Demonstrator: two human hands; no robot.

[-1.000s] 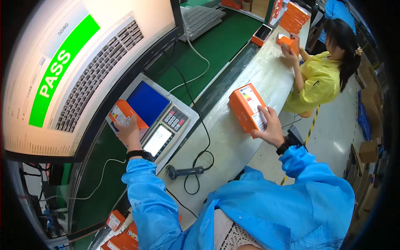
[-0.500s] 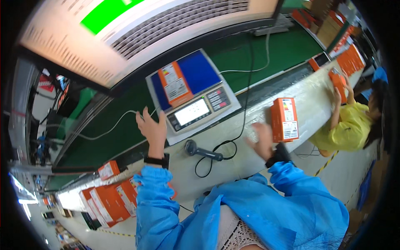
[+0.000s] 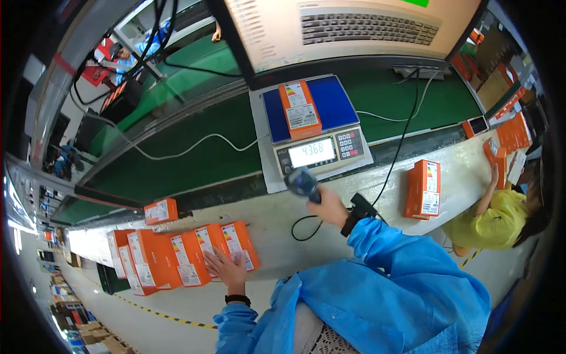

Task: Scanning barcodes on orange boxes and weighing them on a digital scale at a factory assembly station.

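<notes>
My right hand (image 3: 330, 206) is wrapped round the handle of a dark barcode scanner (image 3: 303, 183), raised just in front of the scale's display. An orange-and-white box (image 3: 299, 109) lies on the blue pan of the weighing scale (image 3: 348, 97), and digits show on its lit screen. At the left, my left hand (image 3: 227, 266) rests with spread fingers against a row of orange boxes (image 3: 188, 259), touching the labelled faces of those at the row's right end (image 3: 239, 245).
A large monitor (image 3: 365, 35) hangs over the green conveyor (image 3: 206, 124). Another orange box (image 3: 423, 189) stands to the right on the bench. Beyond it, a person in yellow (image 3: 492, 221) handles an orange box (image 3: 500, 162). The scanner's black cable loops across the bench.
My right hand has moved left and picked up the scanner from the bench. My left hand has gone from beside the scale down to the row of boxes. The view has swung left.
</notes>
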